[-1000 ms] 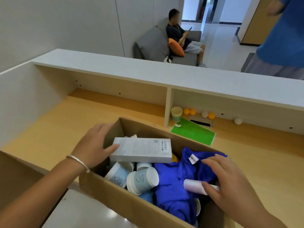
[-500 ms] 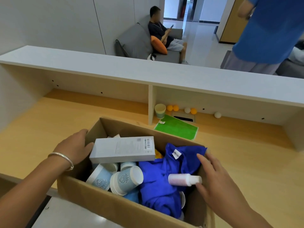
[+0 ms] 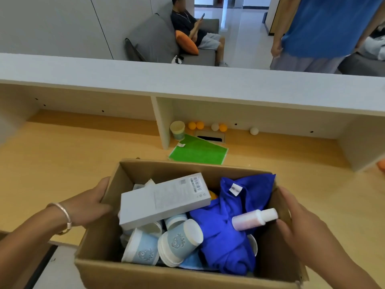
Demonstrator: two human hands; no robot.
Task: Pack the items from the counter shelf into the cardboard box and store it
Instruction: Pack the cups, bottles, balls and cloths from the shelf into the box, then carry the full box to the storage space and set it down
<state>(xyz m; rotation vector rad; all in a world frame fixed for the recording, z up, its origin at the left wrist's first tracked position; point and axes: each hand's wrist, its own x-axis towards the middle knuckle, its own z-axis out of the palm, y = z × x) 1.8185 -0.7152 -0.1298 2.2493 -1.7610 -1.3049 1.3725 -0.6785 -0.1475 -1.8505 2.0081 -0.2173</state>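
Note:
An open cardboard box (image 3: 100,243) stands on the wooden counter in front of me. Inside lie a white carton (image 3: 162,201), several pale blue paper cups (image 3: 179,243), a crumpled blue cloth (image 3: 227,226) and a small pink bottle (image 3: 254,219). My left hand (image 3: 87,205), with a silver bangle on the wrist, grips the box's left wall from outside. My right hand (image 3: 300,224) holds the right wall, its fingers along the outer side near the bottle. Under the shelf remain a green cloth (image 3: 198,152), a paper cup (image 3: 177,130) and several orange and white balls (image 3: 216,127).
A white shelf top (image 3: 187,80) runs across above the counter, with a divider panel (image 3: 161,122) under it. A cable slot (image 3: 210,138) sits behind the green cloth. Beyond, one person sits on a grey sofa and another in blue stands at the right.
My left hand has left the white carton and moved to the box's left wall. My right hand has let go of the pink bottle and moved to the right wall. The view shifted right.

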